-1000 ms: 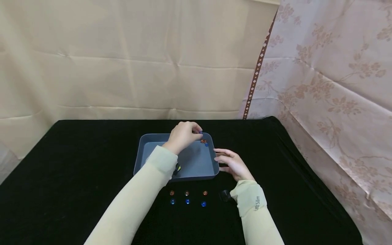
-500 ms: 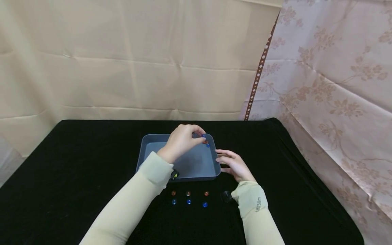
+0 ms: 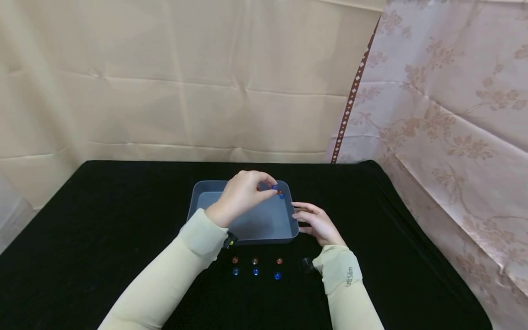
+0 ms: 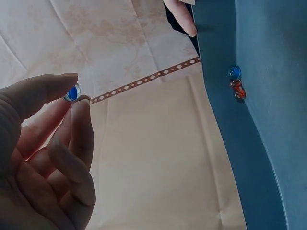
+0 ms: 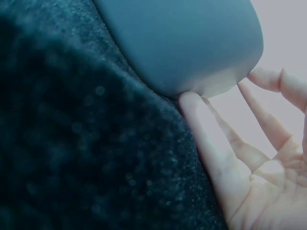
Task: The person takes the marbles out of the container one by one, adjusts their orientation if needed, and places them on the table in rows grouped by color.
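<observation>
My left hand [image 3: 243, 192] is held over the far right part of a blue-grey tray [image 3: 260, 224]. Its thumb and fingertips pinch a clear glass marble with a blue core [image 4: 73, 92]. Inside the tray, against its wall, lie a blue marble [image 4: 234, 73] and orange marbles [image 4: 238, 91] touching one another. On the tray's right side rests my right hand [image 3: 319, 224], thumb and fingers extended against the outer wall. The right wrist view shows the thumb [image 5: 204, 129] touching the tray's outside near the cloth.
In front of the tray are two short rows of marbles: orange ones such as the orange marble [image 3: 235, 260] behind, blue ones such as the blue marble [image 3: 277, 276] nearer. Black cloth [image 3: 103, 256] covers the table. Beige curtain [image 3: 165, 91] hangs behind, floral fabric [image 3: 453, 114] at right.
My left hand has come slightly nearer and lower over the tray, still pinching the blue marble. The right hand stays against the tray's side. The whole head view has shifted slightly.
</observation>
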{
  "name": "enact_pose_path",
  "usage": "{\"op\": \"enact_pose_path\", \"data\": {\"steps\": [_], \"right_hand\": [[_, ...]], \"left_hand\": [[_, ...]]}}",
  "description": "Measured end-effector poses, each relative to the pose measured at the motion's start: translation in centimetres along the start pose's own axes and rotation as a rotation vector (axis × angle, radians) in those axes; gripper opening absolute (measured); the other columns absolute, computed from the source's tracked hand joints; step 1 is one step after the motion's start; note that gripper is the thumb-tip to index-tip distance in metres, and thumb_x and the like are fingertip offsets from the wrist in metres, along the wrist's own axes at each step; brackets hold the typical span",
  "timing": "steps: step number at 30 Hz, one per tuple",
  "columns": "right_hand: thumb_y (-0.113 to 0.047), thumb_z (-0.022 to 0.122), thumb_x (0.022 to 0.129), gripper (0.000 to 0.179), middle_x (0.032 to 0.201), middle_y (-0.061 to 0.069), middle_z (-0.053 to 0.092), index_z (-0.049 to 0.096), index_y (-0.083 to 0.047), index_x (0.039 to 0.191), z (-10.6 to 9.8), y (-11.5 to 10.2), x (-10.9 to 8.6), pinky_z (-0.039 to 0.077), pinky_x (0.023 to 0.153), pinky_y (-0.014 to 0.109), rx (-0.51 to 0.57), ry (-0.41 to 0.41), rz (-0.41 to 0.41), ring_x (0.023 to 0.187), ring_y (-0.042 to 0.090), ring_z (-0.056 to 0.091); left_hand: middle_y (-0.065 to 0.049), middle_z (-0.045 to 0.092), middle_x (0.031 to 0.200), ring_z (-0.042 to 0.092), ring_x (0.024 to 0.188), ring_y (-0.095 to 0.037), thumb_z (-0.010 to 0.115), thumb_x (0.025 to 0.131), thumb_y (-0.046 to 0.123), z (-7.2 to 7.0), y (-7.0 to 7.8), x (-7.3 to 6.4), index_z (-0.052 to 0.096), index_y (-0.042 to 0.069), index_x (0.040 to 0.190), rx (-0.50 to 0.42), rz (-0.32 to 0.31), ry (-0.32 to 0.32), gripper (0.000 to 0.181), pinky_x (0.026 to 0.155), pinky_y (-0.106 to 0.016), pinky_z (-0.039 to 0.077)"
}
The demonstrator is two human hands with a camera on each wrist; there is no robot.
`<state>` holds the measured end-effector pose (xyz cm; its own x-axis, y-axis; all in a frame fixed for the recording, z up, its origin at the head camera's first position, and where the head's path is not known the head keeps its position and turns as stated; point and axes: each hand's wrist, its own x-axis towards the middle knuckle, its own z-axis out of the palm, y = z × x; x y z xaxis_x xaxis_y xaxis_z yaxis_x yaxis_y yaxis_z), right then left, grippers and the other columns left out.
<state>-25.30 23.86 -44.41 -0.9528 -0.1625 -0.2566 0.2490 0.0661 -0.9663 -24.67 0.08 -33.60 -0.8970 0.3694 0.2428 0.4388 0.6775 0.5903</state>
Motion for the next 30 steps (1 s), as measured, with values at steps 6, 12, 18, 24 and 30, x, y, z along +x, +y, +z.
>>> {"op": "enact_pose_path", "data": {"steps": [6,12,18,24,30], "right_hand": [[-0.012,0.062,0.095,0.046,0.132,0.016,0.062,0.054,-0.007,0.140,0.1,-0.1,0.0,0.057,0.086,0.040,-0.001,-0.001,0.004,0.097,0.015,0.067],[-0.013,0.062,0.095,0.047,0.137,0.018,0.058,0.053,-0.008,0.141,0.1,-0.1,0.0,0.057,0.088,0.040,-0.007,-0.015,0.015,0.101,0.017,0.066],[-0.014,0.062,0.095,0.048,0.139,0.019,0.057,0.052,-0.008,0.142,0.1,-0.1,0.0,0.057,0.088,0.039,-0.008,-0.012,0.019,0.104,0.018,0.065],[-0.013,0.063,0.094,0.048,0.137,0.018,0.058,0.053,-0.008,0.141,0.1,0.0,0.0,0.057,0.087,0.039,-0.007,-0.005,0.022,0.101,0.017,0.066],[-0.012,0.063,0.094,0.047,0.133,0.016,0.062,0.054,-0.007,0.140,0.0,0.0,0.0,0.058,0.084,0.038,-0.005,0.004,0.010,0.096,0.015,0.067]], "left_hand": [[0.003,0.074,0.104,0.065,0.081,-0.010,0.071,0.092,0.029,-0.4,-0.2,-1.7,0.075,0.018,0.108,-0.018,0.015,-0.001,0.020,0.067,-0.026,0.053],[0.005,0.073,0.100,0.061,0.074,-0.004,0.071,0.092,0.029,-0.4,-0.4,-3.3,0.075,0.020,0.107,-0.006,0.030,-0.019,0.018,0.062,-0.023,0.050],[0.004,0.074,0.100,0.061,0.074,-0.003,0.072,0.091,0.028,-0.2,-0.4,-4.2,0.075,0.019,0.105,-0.001,0.049,-0.038,0.017,0.062,-0.022,0.051],[0.005,0.074,0.095,0.060,0.072,-0.001,0.073,0.089,0.028,-0.4,-0.3,-5.4,0.075,0.020,0.103,0.010,0.085,-0.040,0.016,0.060,-0.019,0.049],[0.007,0.074,0.095,0.058,0.071,0.002,0.074,0.088,0.029,-1.0,-0.5,-6.9,0.075,0.021,0.100,0.019,0.114,-0.037,0.014,0.059,-0.018,0.047]]}}
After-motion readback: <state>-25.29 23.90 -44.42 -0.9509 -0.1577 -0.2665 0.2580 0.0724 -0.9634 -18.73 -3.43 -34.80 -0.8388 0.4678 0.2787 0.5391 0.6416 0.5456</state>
